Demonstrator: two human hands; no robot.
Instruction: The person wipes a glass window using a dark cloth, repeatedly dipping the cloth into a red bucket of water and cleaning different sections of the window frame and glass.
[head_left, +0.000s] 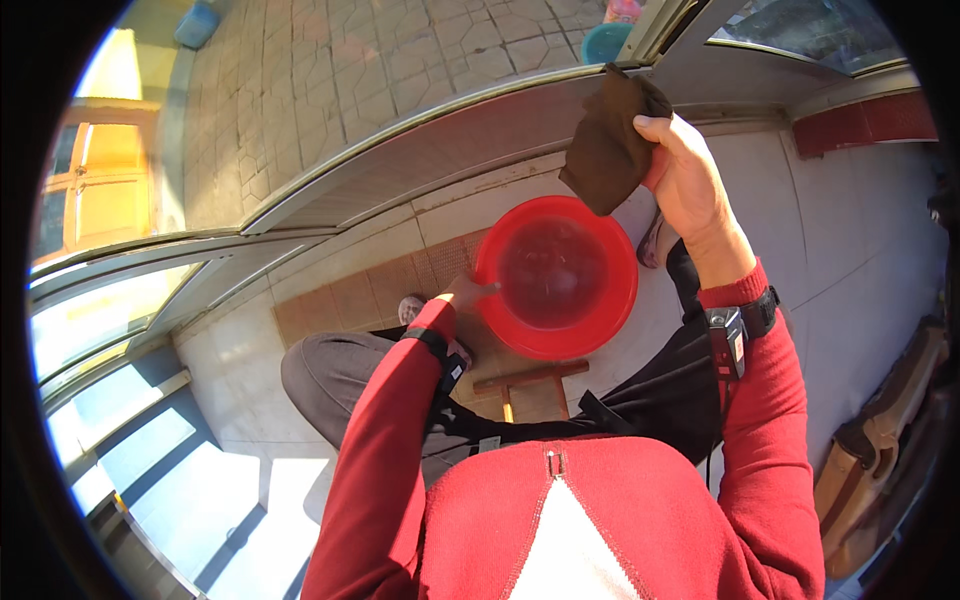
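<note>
My right hand (686, 169) is raised in front of the window and grips a brown cloth (616, 146), which hangs down from the fingers. Below it on the floor sits a red plastic basin (621, 300) with dark, cloudy water (553, 270) inside. My left hand (466, 291) holds the basin's left rim, with a thumb or finger over the edge. The underside of that hand's grip is hidden. The cloth's lower end overlaps the far right rim in the picture; whether they touch, I cannot tell.
Between my legs shows a wooden stool (531, 376). A brown mat (341, 304) lies under the left foot. Framed glass panels (360, 97) with a metal sill (450, 127) stand ahead, with paving beyond. At the right is a brown wooden furniture piece (862, 465).
</note>
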